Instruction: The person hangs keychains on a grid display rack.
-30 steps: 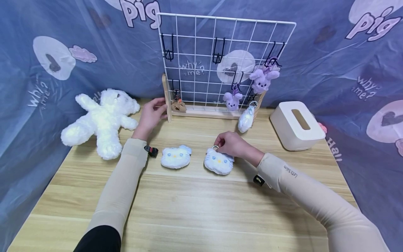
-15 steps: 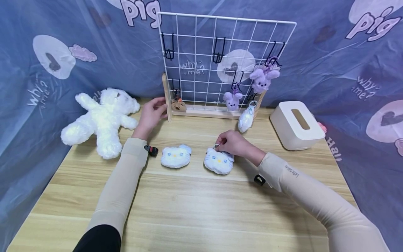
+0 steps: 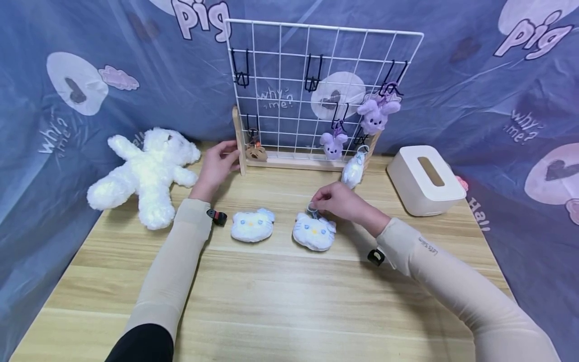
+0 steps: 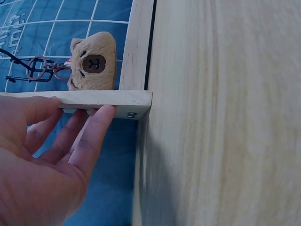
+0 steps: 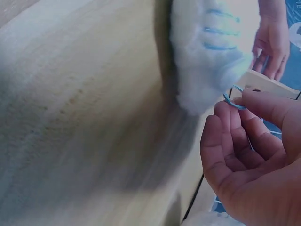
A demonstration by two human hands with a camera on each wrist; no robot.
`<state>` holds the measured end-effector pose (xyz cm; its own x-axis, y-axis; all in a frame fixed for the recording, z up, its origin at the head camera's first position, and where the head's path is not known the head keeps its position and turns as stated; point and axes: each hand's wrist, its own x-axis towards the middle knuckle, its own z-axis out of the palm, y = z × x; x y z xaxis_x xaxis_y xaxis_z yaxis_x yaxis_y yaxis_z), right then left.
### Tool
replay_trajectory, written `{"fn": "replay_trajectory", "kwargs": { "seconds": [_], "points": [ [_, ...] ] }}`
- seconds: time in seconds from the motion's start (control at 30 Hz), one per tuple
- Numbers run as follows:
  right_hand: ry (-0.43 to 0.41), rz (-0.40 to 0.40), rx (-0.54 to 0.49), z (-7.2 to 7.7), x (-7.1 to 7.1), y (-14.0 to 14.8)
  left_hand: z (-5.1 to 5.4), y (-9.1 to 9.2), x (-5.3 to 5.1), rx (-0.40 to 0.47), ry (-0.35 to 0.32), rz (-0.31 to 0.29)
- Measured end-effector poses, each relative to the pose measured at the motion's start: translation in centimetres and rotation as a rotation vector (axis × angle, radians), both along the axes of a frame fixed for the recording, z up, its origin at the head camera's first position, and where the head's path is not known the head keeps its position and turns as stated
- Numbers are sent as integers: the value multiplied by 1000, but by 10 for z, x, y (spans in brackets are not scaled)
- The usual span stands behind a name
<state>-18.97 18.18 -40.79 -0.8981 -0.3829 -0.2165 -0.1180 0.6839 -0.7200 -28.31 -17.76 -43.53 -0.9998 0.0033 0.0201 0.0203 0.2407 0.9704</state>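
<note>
My right hand [image 3: 336,201] pinches the ring [image 3: 311,208] of a white plush cat-face keychain [image 3: 314,232] lying on the table. In the right wrist view the thumb and fingertips of this hand [image 5: 256,136] hold the light-blue ring [image 5: 233,101] beside the white plush [image 5: 211,52]. A similar plush face [image 3: 252,225] lies to its left. My left hand [image 3: 218,166] grips the wooden side post [image 3: 239,141] of the rack; in the left wrist view thumb and fingers of the hand [image 4: 56,155] lie on either side of the post [image 4: 103,98].
On the white grid rack [image 3: 289,80] hang black hooks, purple rabbit plushes [image 3: 333,146], a brown plush [image 3: 257,153] and a white plush [image 3: 354,171]. A white bear [image 3: 151,173] lies at the left, a tissue box [image 3: 427,181] stands at the right.
My right hand has moved slightly up and to the right, lifting the ring away from the plush face, which stays on the table. The left hand has not visibly moved.
</note>
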Motion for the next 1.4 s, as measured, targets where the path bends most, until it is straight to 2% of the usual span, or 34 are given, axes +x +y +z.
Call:
{"fn": "replay_trajectory", "kwargs": {
  "seconds": [0.4,0.63,1.13,1.4],
  "points": [
    [-8,-50,-55,17,0,1,2,0,1,3,-1,-6],
    [36,-77,-83,28,1,2,1,1,2,3,-2,-4],
    [120,-76,-98,61,-4,0,1,1,1,-8,3,4],
    [154,-93,-106,76,-13,-4,2,1,2,-11,-4,7]
  ]
}}
